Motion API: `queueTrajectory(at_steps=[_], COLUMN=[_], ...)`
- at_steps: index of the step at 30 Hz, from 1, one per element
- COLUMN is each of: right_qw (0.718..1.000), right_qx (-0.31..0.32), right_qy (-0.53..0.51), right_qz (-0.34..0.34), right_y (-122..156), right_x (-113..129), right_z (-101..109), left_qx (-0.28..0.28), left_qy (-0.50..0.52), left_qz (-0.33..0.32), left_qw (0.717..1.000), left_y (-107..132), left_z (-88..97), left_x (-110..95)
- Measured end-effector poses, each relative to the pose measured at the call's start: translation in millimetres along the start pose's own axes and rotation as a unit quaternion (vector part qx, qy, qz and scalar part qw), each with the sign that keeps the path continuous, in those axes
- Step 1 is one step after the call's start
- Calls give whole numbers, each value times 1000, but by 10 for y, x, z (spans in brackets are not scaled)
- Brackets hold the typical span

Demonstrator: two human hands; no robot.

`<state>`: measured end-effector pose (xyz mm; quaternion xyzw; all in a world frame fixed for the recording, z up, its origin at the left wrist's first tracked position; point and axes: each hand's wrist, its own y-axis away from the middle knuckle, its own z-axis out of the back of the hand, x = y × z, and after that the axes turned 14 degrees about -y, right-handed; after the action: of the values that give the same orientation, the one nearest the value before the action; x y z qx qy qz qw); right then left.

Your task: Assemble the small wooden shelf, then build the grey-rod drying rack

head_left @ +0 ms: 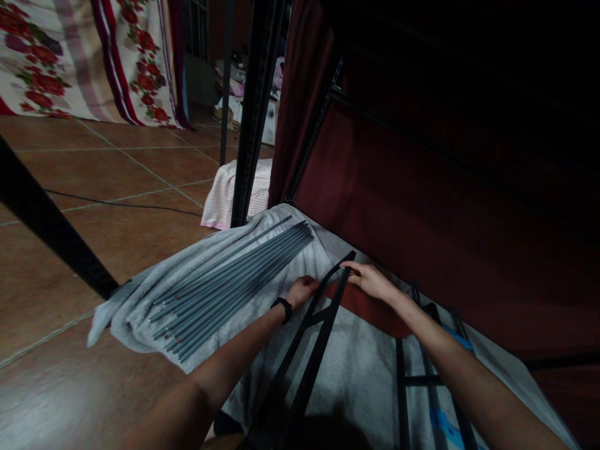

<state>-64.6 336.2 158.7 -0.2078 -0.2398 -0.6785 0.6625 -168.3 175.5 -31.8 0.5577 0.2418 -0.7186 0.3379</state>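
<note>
My left hand is closed around the left bar of a black metal frame that lies over a grey towel. A black band sits on that wrist. My right hand pinches the top end of the same frame, near its tip. A bundle of several grey rods lies on the towel just left of my left hand, not touched by either hand.
A black upright post stands behind the towel, and a slanted black bar crosses at left. Dark red fabric hangs at right. A striped cloth, a floor cable and a flowered curtain lie beyond on brown tiles.
</note>
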Motion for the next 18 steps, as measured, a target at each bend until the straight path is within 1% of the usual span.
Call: queueTrajectory(at_steps=[3,8,11,14,18], right_qw=[1000,1000,1000,1000,1000], right_qx=[5,6,1,5,7], right_qy=[-5,1,10,14,11], right_qz=[-6,-18,-19,-24,-27], right_y=[-1,-5,-5,-2,-3], right_x=[15,53,67,74,53], right_z=[-17,-19,-10,-17,-24], left_qx=[-2,11,14,15,14], left_qy=[-37,-42,-30,-46,-67], left_qz=[-3,-62,-53,-34,-58], left_qw=[999,997,998,998,996], left_y=[-15,12,33,3,-46], left_z=[-11,22,34,22,19], left_x=[-19,-60,-40,-23,-36])
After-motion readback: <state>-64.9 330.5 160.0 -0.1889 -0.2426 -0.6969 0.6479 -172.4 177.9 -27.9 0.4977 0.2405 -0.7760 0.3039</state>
